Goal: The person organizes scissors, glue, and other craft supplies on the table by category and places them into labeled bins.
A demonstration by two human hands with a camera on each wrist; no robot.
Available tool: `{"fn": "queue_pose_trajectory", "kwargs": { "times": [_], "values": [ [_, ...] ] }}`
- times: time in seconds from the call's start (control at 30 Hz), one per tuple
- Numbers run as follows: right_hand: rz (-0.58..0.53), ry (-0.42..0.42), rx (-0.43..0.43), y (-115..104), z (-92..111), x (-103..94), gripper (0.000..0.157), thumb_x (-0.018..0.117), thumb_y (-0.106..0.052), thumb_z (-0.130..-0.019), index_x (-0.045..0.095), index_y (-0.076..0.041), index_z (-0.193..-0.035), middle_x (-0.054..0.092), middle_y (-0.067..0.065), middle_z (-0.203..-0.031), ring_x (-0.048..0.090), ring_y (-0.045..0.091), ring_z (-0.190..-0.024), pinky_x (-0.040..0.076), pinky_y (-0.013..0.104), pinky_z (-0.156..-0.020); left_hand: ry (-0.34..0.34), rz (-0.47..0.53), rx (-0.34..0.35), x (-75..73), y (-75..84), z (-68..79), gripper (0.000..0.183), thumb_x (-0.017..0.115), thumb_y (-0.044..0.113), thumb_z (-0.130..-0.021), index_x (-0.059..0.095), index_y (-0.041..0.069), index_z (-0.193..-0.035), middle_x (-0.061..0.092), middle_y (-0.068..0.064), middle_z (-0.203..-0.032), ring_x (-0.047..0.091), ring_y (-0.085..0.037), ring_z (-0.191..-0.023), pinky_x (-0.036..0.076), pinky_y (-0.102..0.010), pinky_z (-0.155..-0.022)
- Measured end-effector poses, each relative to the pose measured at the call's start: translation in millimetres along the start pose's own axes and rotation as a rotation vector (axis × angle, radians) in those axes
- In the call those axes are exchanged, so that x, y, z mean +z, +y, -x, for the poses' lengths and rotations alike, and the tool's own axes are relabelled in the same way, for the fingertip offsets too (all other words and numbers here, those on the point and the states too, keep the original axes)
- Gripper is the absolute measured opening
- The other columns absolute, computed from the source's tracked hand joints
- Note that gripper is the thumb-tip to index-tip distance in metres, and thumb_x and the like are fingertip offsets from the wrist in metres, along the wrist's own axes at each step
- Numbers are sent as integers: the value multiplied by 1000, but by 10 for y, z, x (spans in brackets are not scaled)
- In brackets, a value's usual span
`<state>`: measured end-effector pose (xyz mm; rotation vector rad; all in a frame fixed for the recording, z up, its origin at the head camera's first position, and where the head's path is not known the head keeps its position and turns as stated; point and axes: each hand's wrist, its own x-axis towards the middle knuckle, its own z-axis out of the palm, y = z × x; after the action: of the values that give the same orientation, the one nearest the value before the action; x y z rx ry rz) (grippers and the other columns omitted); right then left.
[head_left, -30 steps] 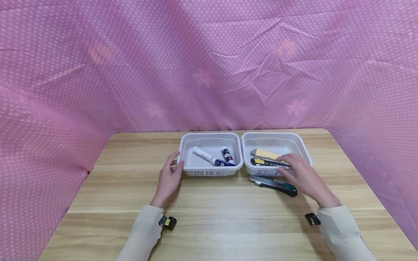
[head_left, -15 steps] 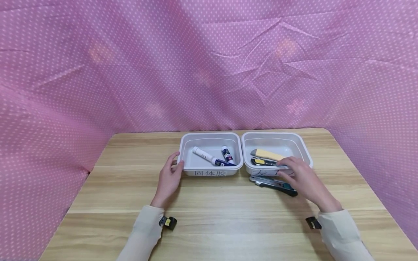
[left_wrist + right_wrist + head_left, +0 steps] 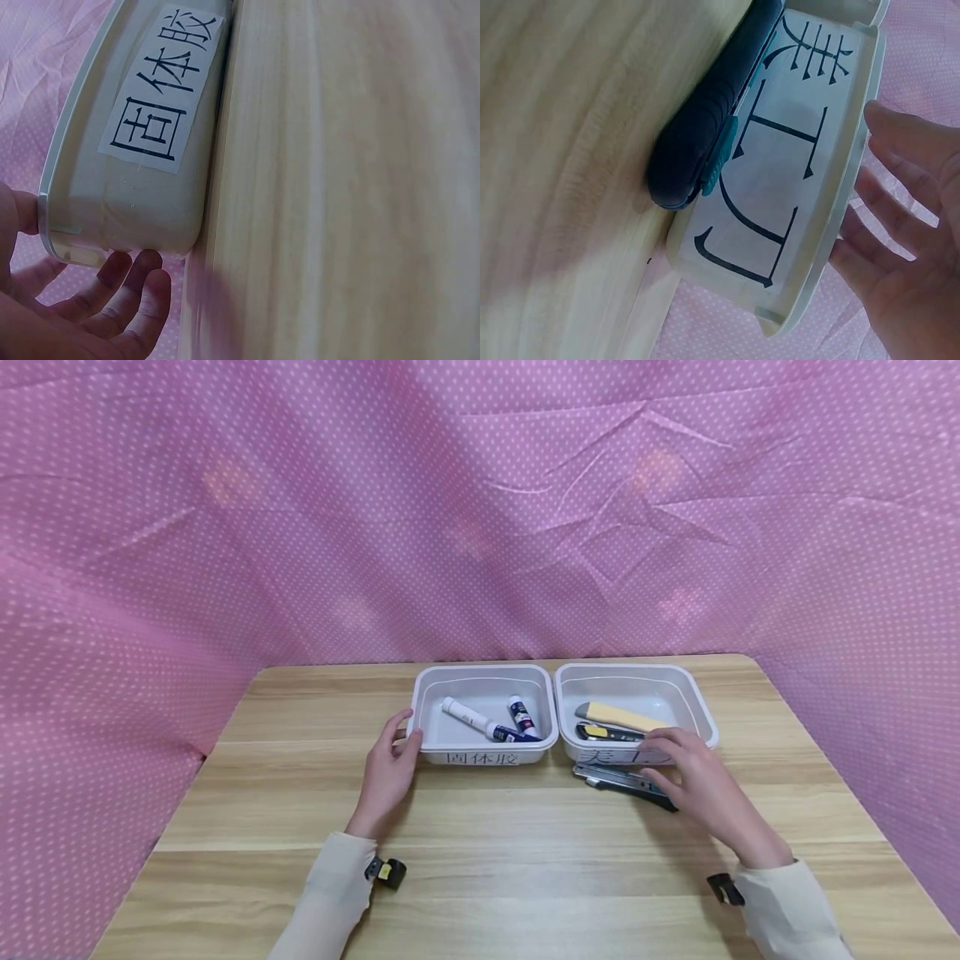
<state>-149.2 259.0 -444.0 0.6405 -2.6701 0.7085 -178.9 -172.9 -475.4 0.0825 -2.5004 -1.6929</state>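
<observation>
My left hand point(image 3: 387, 778) grips the left corner of a white plastic box point(image 3: 417, 693), thumb at the rim and fingertips against the end wall in the left wrist view. Three white and blue glue sticks point(image 3: 467, 716) lie in that box. My right hand point(image 3: 701, 789) hovers at the front rim of a second white box point(image 3: 693, 697), its fingers loosely bent and apart. This box contains a yellow utility knife point(image 3: 618, 717) and a black and yellow utility knife point(image 3: 607, 732). A black and teal utility knife point(image 3: 705, 127) lies on the table against the second box's front.
The boxes stand side by side near the back of the wooden table point(image 3: 487, 877), with handwritten paper labels point(image 3: 163, 90) on their fronts. A pink dotted cloth point(image 3: 480, 510) hangs behind and at both sides.
My right hand has drawn back slightly, rightward and toward me, from the black and yellow utility knife, which stays in the box. My left hand has not moved.
</observation>
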Motion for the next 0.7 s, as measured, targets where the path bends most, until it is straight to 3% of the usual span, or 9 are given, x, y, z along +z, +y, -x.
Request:
{"fn": "queue_pose_trajectory", "kwargs": {
  "times": [0.17, 0.33, 0.5, 0.7],
  "values": [
    [10, 24, -28, -35, 35, 1, 33, 85, 3, -77, 74, -3, -106, 66, 14, -119, 59, 34, -111, 50, 55, -95, 2, -6, -8, 1, 8, 2, 46, 53, 30, -107, 45, 20, -152, 62, -18, -131, 65, -33, -122, 57, -47, -99],
    [24, 32, -91, -29, 81, 24, 35, 86, 2, -75, 74, -6, -106, 71, 9, -112, 66, 30, -106, 55, 52, -92, 1, -3, -16, 2, 4, 12, 46, 53, 30, -107, 45, 21, -152, 62, -18, -132, 65, -33, -121, 58, -47, -98],
    [37, -13, -132, 8, 129, 76, 32, 85, 0, -77, 73, -9, -105, 73, 2, -108, 68, 24, -102, 56, 47, -90, -3, 0, -18, 6, -7, 16, 47, 53, 32, -107, 44, 21, -153, 61, -18, -133, 65, -33, -121, 57, -47, -99],
    [45, -83, -105, 36, 148, 100, 30, 84, -1, -79, 74, -6, -106, 73, 7, -110, 67, 29, -107, 55, 51, -94, -12, 1, -26, -2, 4, 3, 48, 52, 34, -108, 43, 23, -154, 60, -17, -135, 63, -33, -124, 57, -47, -100]
  ]
}}
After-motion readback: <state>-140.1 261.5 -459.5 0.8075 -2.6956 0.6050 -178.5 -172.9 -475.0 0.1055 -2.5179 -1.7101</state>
